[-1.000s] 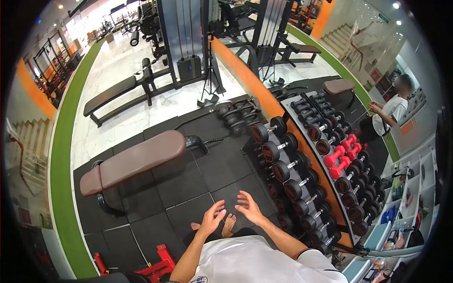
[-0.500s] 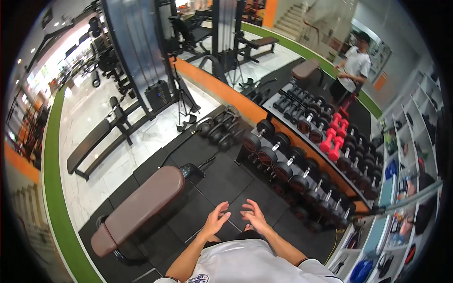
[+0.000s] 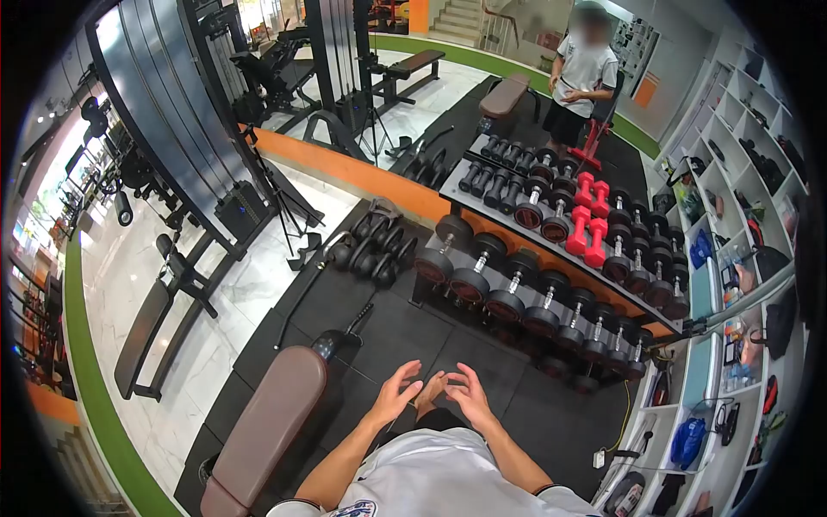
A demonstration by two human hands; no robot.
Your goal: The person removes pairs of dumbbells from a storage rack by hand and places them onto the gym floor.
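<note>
My left hand (image 3: 395, 394) is raised in front of my white shirt (image 3: 435, 474), fingers apart and curved, holding nothing. Close to its right, my right hand (image 3: 468, 393) is held the same way, also empty, and a gap separates the two. Below and between them one bare foot (image 3: 430, 392) shows on the black mat floor (image 3: 482, 362). The brown padded bench (image 3: 274, 424) is to the left of my hands. Beyond them stands the rack with black dumbbells (image 3: 506, 302) and, on its upper level, red dumbbells (image 3: 589, 237).
Kettlebells (image 3: 372, 250) sit on the floor ahead. A cable machine (image 3: 185, 129) and a black bench (image 3: 144, 332) stand at the left. A mirror above the orange band (image 3: 345, 181) reflects a person (image 3: 584, 73). Shelves with bags (image 3: 689, 444) line the right side.
The view has swung to the right, so the rack and mirror have shifted left and the shelves show more. Both hands stay raised, apart and empty.
</note>
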